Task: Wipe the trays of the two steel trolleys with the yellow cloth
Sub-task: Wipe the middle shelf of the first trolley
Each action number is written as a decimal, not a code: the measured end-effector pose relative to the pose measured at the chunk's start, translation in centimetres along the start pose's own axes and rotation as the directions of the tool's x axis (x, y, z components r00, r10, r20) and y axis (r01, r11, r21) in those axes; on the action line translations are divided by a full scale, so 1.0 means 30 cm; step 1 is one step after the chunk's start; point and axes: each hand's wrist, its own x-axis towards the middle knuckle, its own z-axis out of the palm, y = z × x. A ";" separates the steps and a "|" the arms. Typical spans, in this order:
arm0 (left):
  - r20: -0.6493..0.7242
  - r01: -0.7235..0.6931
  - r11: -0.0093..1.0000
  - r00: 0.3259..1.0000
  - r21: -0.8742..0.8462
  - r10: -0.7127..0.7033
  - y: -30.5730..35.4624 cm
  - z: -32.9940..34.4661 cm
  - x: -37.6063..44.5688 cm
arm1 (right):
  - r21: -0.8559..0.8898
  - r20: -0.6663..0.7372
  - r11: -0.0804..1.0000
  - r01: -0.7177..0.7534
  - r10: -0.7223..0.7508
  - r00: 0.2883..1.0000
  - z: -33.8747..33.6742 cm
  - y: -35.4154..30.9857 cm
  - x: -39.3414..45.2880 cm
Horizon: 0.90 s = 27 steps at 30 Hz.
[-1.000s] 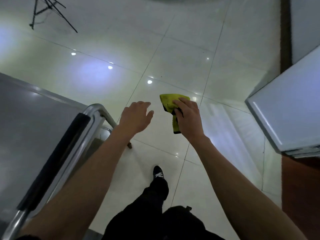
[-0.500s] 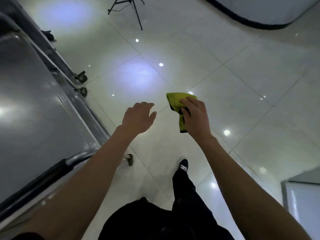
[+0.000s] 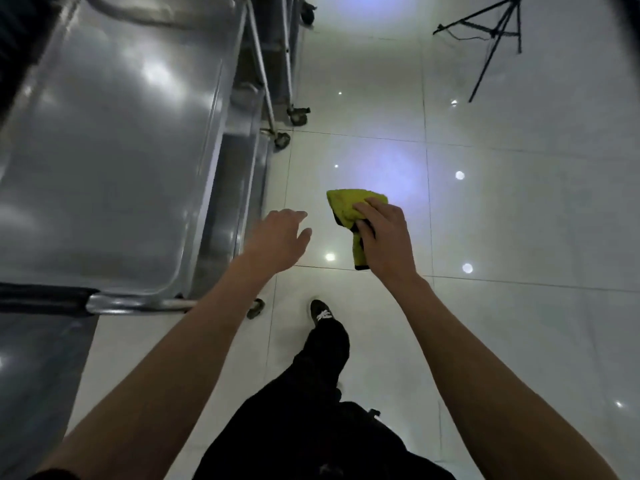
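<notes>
At the left of the view stands a grey steel trolley with a broad, shiny top tray (image 3: 104, 161), its tubular handle with a black grip (image 3: 41, 299) lying along the near edge. Beyond it, a second steel trolley (image 3: 273, 46) shows only as thin legs and small castors. So two trolleys can be counted, with one tray surface fully in sight.

Just right of the tray's edge, the left hand (image 3: 277, 242) hovers over the floor, fingers spread and relaxed, holding nothing. Further right, the right hand (image 3: 386, 242) pinches a crumpled yellow cloth with a dark edge (image 3: 349, 216); the one cloth hangs in the air above the glossy white tiled floor (image 3: 519, 306), well apart from either tray. One black shoe with white laces (image 3: 320, 311) is planted below the hands, and a black tripod (image 3: 491, 32) stands at the far right.

I judge this an approach step: no wiping is under way. The next move calls for swinging the cloth leftward onto the near tray and pressing it flat.
</notes>
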 end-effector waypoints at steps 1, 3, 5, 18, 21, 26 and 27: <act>-0.017 0.026 1.000 1.000 -0.015 -0.026 -0.011 -0.002 0.039 | -0.002 0.023 1.000 0.030 -0.030 0.999 0.014 0.011 0.062; -0.040 0.080 0.995 0.996 -0.052 -0.082 -0.037 -0.006 0.113 | 0.000 0.059 0.996 0.094 -0.094 0.994 0.041 0.034 0.177; -0.050 0.140 0.985 0.988 -0.097 -0.145 -0.069 -0.016 0.169 | 0.005 0.113 0.985 0.171 -0.170 0.979 0.064 0.044 0.278; -0.059 0.492 0.808 0.842 -0.324 -0.537 -0.132 0.011 0.207 | 0.110 0.451 0.888 0.447 -0.445 0.773 0.238 -0.011 0.670; -0.061 0.585 0.711 0.754 -0.390 -0.654 -0.128 0.034 0.238 | 0.161 0.499 0.827 0.538 -0.539 0.679 0.303 -0.009 0.759; -0.127 0.669 0.542 0.564 -0.509 -0.816 -0.049 0.122 0.270 | 0.278 0.558 0.699 0.659 -0.676 0.481 0.421 0.025 0.877; -0.157 0.677 0.520 0.522 -0.521 -0.838 -0.034 0.146 0.270 | 0.307 0.565 0.675 0.670 -0.696 0.443 0.444 0.032 0.885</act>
